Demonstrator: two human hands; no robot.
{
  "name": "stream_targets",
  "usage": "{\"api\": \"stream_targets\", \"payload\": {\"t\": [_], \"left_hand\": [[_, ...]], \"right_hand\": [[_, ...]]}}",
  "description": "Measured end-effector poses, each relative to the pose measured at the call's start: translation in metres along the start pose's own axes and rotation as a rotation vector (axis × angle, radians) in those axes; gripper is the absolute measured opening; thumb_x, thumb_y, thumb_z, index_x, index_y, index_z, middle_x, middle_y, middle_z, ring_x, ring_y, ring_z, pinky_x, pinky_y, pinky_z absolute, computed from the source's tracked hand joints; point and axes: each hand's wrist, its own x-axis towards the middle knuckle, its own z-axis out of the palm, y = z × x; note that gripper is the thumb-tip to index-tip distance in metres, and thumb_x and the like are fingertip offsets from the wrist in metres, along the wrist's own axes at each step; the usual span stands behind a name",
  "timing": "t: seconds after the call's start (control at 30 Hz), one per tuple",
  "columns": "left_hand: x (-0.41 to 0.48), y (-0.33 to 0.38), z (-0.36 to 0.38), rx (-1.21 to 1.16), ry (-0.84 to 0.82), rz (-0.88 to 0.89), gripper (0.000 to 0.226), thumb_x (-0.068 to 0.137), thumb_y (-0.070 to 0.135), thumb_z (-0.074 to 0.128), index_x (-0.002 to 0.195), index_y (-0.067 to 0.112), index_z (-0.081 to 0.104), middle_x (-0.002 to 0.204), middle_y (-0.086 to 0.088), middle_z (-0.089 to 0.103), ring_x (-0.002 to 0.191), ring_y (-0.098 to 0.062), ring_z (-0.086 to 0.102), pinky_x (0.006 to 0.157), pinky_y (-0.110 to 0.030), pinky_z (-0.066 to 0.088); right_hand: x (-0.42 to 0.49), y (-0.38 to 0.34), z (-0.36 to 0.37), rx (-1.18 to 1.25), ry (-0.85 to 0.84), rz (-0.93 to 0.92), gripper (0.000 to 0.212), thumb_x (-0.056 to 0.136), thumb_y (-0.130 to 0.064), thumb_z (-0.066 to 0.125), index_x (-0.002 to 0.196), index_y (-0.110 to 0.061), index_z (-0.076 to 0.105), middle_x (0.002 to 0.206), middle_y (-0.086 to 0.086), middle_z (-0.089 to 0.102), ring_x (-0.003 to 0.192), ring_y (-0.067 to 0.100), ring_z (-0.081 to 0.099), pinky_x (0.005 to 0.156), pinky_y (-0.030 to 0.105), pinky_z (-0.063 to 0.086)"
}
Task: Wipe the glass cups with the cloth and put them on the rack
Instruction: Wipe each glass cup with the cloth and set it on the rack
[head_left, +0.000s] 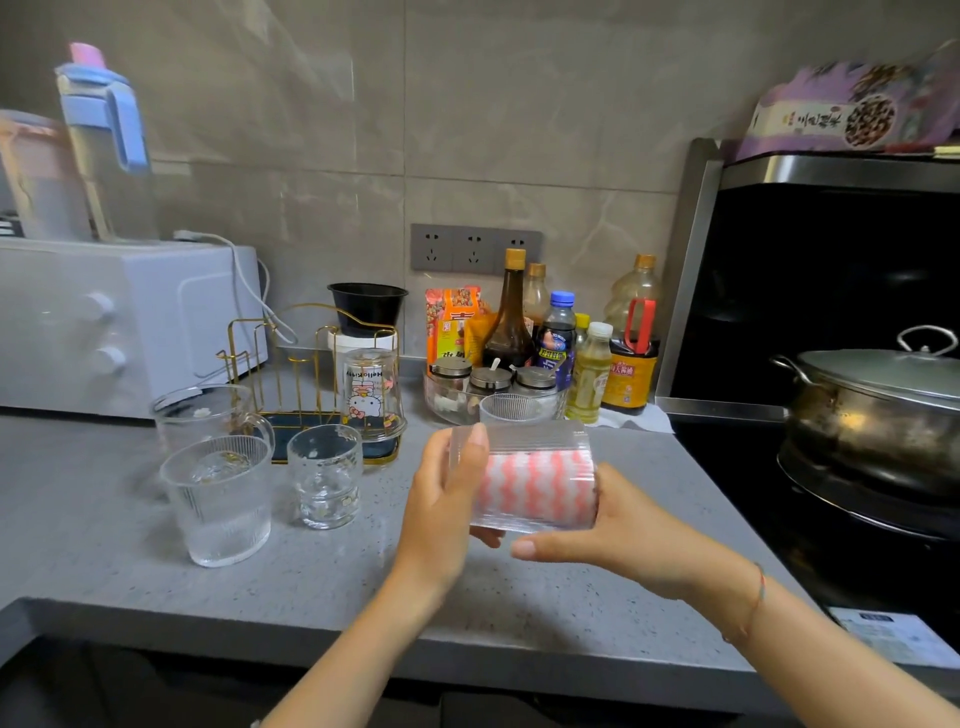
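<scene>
two bare forearms reach in from the near edge over the grey desk (311, 587). the left hand (447, 499) is clasped around the left end of a ribbed glass cup (524, 441), thumb over the top and fingers curled beneath it. the cup is held on its side, in the air above the desk, just right of centre. a pink-and-white wavy cloth (535, 488) shows through the cup's wall and fills most of it.

the right hand (613, 535) meets the cup's right end, its thumb stretched along just under the glass. its fingers are hidden behind the glass and cloth, so i cannot tell whether they grip anything.

to the left, on the desk, stand a tall ribbed glass (221, 499), a small clear glass (324, 475) just beside it, and a handled glass mug (208, 415) behind them. the gold wire rack (311, 353) stands further back, with a cartoon-printed glass (371, 395) upside down on its right side. another ribbed cup (506, 408) stands just behind the held one.

far left is a white oven (104, 322). sauce bottles (511, 322) crowd the far wall under a socket strip (475, 249). a lidded steel pot (872, 405) sits on the black stove at the right.
</scene>
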Motion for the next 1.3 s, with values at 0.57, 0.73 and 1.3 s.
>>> {"api": "stream_targets", "payload": {"t": [0.57,0.73,1.3], "left_hand": [[0.003,-0.003,-0.007,0.005,-0.251,-0.085,0.062,0.073,0.074,0.044,0.127,0.043,0.041,0.099,0.005,0.068,0.058,-0.015,0.064,0.048,-0.028,0.051],[0.007,0.003,-0.004,-0.11,-0.164,-0.294,0.085,0.074,0.082,0.047,0.126,0.016,0.059,0.096,-0.011,0.07,0.062,-0.013,0.067,0.051,-0.024,0.05],[0.009,-0.002,-0.015,0.114,-0.182,0.383,0.07,0.075,0.076,0.054,0.119,0.022,0.043,0.105,0.025,0.056,0.098,-0.003,0.062,0.073,-0.013,0.05]], "right_hand": [[0.001,-0.012,-0.009,0.069,0.084,-0.041,0.026,0.083,-0.011,0.066,0.099,-0.03,0.062,0.093,-0.016,0.074,0.09,0.001,0.068,0.074,0.011,0.05],[0.001,-0.013,0.0,-0.089,0.046,-0.043,0.026,0.086,-0.017,0.065,0.098,-0.038,0.055,0.086,-0.034,0.067,0.087,-0.011,0.064,0.072,0.003,0.045],[0.003,-0.007,-0.005,0.455,0.044,-0.029,0.033,0.08,-0.008,0.068,0.111,-0.015,0.06,0.106,0.003,0.073,0.097,0.017,0.07,0.075,0.02,0.055]]}}
